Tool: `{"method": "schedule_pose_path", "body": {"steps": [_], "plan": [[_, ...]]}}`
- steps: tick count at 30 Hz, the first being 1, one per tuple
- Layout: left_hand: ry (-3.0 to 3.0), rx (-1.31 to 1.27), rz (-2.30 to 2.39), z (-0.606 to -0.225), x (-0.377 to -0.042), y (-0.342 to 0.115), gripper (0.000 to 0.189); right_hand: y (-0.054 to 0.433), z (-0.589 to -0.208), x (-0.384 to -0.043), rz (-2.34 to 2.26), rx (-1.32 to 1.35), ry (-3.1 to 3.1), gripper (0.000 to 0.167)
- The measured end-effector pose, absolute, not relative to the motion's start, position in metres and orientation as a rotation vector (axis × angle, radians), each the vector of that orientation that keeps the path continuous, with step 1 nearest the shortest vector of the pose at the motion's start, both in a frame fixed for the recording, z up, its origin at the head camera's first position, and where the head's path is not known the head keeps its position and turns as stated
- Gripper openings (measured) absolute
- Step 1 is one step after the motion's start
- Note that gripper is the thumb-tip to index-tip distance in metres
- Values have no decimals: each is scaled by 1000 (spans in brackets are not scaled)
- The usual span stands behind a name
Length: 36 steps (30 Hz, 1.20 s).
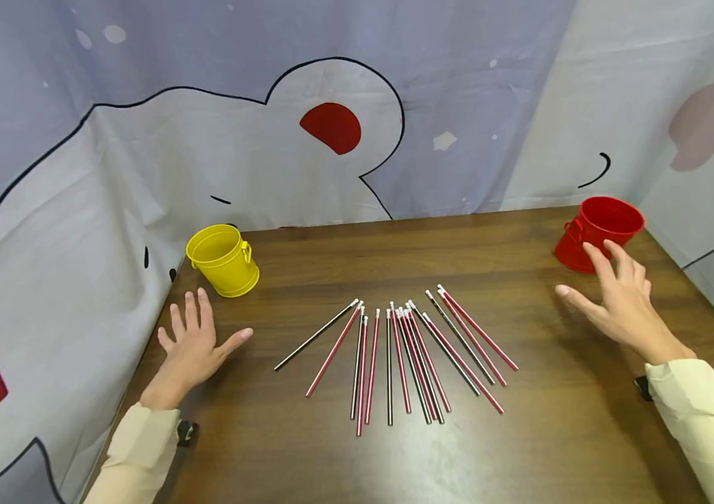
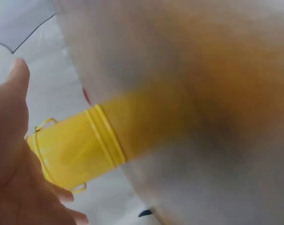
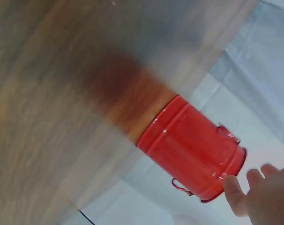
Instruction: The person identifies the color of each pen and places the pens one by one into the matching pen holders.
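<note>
My left hand [image 1: 190, 353] has its fingers spread, just in front of a small yellow bucket [image 1: 225, 262]. In the left wrist view the yellow bucket [image 2: 74, 152] shows beyond the palm. On the other side my right hand [image 1: 624, 304], fingers extended and thumb apart, is nearest a red bucket [image 1: 586, 241]; it holds nothing. The right wrist view shows the red bucket [image 3: 193, 150] past the fingertips [image 3: 233, 190]. Between the hands, several striped pencils in dark red [image 1: 333, 350] and black [image 1: 316, 334] lie fanned out, their white ends away from me.
Both buckets stand upright near the far corners of the brown wooden table [image 1: 256, 448]. A printed curtain [image 1: 218, 154] hangs behind the table and along its sides. Each wrist wears a dark band with a small device [image 1: 187, 432].
</note>
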<state>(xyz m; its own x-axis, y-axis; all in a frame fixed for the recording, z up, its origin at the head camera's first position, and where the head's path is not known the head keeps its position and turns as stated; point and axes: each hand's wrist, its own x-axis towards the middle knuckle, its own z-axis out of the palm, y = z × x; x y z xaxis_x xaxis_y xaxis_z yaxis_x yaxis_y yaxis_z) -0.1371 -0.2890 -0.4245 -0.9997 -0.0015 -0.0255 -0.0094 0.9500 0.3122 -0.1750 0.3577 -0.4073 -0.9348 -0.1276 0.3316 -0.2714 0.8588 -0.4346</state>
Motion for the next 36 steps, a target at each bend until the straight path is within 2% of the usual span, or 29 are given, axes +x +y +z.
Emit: {"method": "schedule_pose_path", "body": {"steps": [14,24,30,36], "plan": [[3267,-105,899,-413,-168,-283,106,391,-401,-221,1094,-85,-2491,84],[3030,-346,1378,-414,-205,-289,114,410,-403,-253,1261,-300,-2603,93],[2981,-436,1560,-419,-212,-288,110,406,-406,-261,1304,-408,-2581,96],[2892,-453,1757,-418,-219,-287,106,403,-408,-262,1378,-495,-2520,92]]}}
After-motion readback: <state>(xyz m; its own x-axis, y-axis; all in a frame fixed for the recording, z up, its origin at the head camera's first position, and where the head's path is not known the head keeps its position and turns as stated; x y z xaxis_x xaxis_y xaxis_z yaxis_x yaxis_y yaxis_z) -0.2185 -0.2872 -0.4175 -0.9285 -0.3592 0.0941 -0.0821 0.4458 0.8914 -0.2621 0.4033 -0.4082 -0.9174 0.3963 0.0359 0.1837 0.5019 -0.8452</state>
